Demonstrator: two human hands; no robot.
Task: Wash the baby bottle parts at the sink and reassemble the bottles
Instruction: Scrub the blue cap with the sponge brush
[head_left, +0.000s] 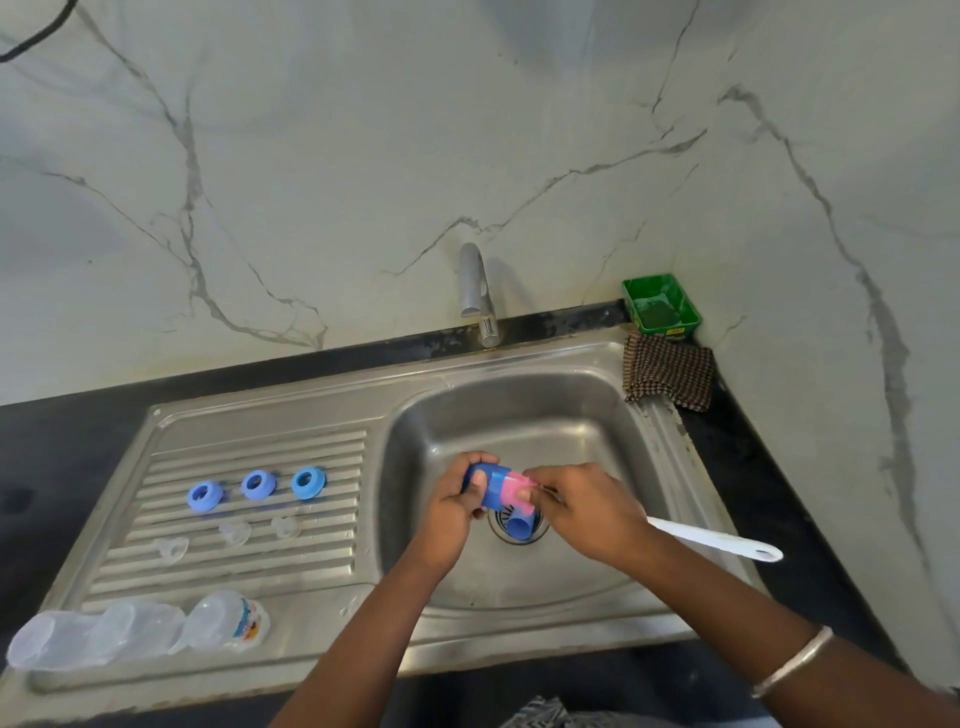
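I had left hand (460, 499) gripping blue cap (485, 486), right hand (582, 506) pinching brush (711, 540); wet cap could've slipped toward drain (519, 525).

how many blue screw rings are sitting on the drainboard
3, in a row across the ridged drainboard left of the basin: left ring, middle ring, right ring. None look hidden, though other blue parts are over the basin in the hands.

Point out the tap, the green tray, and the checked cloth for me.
tap (474, 283): head view, on the curved spout.
green tray (691, 312): head view, on its right wall.
checked cloth (670, 375): head view, on the middle of the folded fabric.
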